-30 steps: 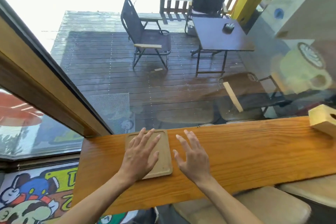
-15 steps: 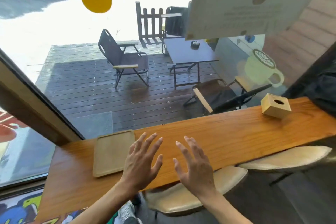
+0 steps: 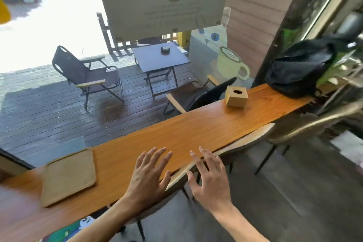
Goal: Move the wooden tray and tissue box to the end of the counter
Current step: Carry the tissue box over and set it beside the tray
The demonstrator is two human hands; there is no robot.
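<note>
- The counter [image 3: 176, 135] is a long plank of smooth orange-brown wood with wavy grain lines, set along a big window.
- The wooden tray [image 3: 68, 176] is flat and pale brown, with round corners and a low rim. It lies at the left part of the counter, near the window.
- The tissue box [image 3: 236, 96] is a small light wood cube with a round hole on top. It sits far down the counter to the right, well apart from the tray.
- The left hand [image 3: 149, 177] is flat and open, fingers spread, palm down over the near edge of the counter. It holds nothing.
- The right hand [image 3: 211, 180] is open too, fingers spread, in the air just past the counter edge. It is empty.
- Both hands are between the tray and the box, closer to the tray.
- A soft black bag [image 3: 300, 70] slumps on the far right end of the counter, just past the box.
- Pale stool seats [image 3: 231, 149] poke out from under the counter.
- Outside the glass are a dark folding chair [image 3: 84, 74] and a small square table [image 3: 160, 57] on a wet plank deck.
</note>
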